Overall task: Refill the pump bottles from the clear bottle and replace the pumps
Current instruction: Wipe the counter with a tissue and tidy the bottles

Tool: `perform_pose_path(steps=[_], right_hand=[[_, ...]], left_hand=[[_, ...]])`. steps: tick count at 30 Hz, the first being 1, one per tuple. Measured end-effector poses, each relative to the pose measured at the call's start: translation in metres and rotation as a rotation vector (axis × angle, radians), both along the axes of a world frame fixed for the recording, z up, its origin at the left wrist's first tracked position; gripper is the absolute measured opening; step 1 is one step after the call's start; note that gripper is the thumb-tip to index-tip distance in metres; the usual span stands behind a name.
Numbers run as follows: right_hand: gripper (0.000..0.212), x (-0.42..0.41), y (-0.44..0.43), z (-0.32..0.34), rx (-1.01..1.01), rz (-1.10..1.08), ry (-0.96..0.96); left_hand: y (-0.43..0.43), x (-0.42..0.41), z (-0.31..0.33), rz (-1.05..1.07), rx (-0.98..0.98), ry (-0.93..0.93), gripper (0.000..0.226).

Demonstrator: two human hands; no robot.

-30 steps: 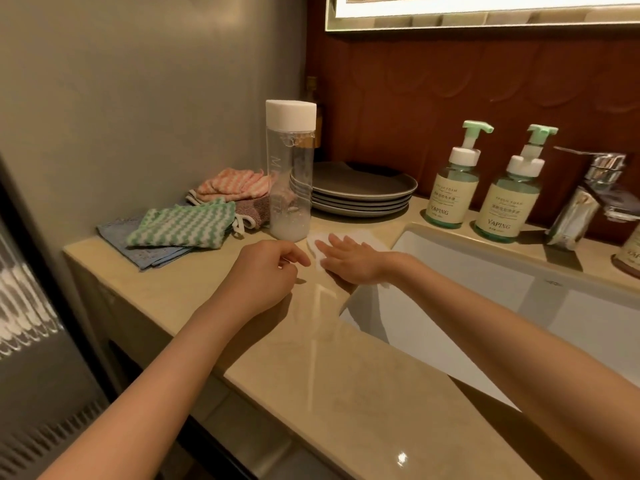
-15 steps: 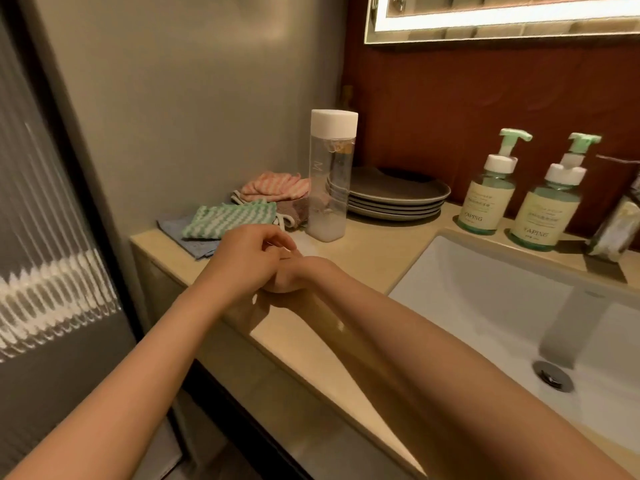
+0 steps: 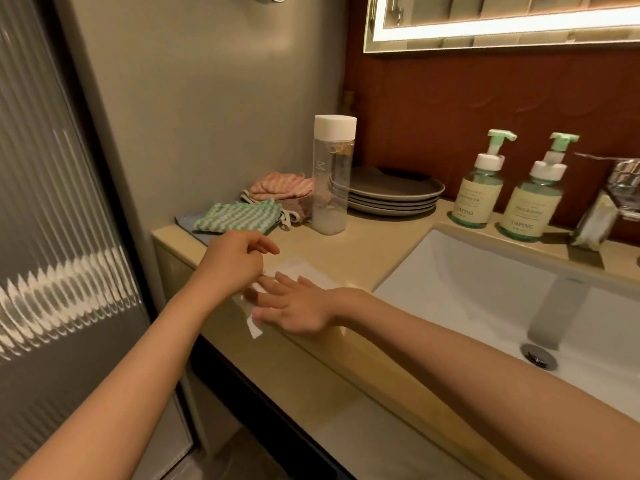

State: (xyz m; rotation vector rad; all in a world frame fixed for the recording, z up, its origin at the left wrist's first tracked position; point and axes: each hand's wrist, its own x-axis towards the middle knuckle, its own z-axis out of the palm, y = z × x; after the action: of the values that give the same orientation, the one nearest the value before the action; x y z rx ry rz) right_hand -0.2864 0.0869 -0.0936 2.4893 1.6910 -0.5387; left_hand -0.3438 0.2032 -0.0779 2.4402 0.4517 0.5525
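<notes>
The right hand (image 3: 294,306) lies flat on a white paper sheet (image 3: 304,270) on the counter (image 3: 346,393), with its fingers spread. I think it presses down so the sheet stays smooth and does not slide. The left hand (image 3: 239,263) hangs just beside it, over the sheet's far edge. Its fingers are curled and 1 finger pokes out. It may be pinching the sheet, but I cannot tell. The 1 sheet is probably there to catch drips.

To the right of the right hand is 1 white sink (image 3: 485,289).

Behind the left hand lie 4 cloths (image 3: 239,216): 1 green striped, 1 pink striped, 1 blue and 1 brown. They are folded in a pile by the wall, out of the way.

Farther back from both hands stands 1 clear bottle (image 3: 332,174). It is upright with its white cap on, and only a little liquid sits at the bottom. Just past it are 4 grey plates (image 3: 394,192) in 1 stack.

Far off to the right of the hands, 2 pump bottles (image 3: 479,188) stand side by side against the wall, near the tap (image 3: 620,181). Both pumps are on, so I think no filling has begun.
</notes>
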Motion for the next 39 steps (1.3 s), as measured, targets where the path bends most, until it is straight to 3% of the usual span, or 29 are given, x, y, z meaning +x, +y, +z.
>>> perform_pose_path(steps=[6,18,27,39], right_hand=[[0.052,0.027,-0.044,-0.006,0.059,-0.256,-0.034],[0.053,-0.029,-0.094,-0.014,0.029,-0.255,-0.055],[0.051,-0.069,-0.168,-0.018,0.164,-0.405,-0.071],[0.045,-0.097,-0.283,-0.014,0.161,-0.654,-0.099]], left_hand=[[-0.028,-0.002,-0.004,-0.095,0.004,0.052,0.039],[-0.100,-0.002,-0.003,-0.289,0.033,0.174,0.035],[-0.150,-0.014,-0.006,-0.511,0.073,0.190,0.029],[-0.275,0.004,-0.006,-0.786,0.160,0.170,0.029]])
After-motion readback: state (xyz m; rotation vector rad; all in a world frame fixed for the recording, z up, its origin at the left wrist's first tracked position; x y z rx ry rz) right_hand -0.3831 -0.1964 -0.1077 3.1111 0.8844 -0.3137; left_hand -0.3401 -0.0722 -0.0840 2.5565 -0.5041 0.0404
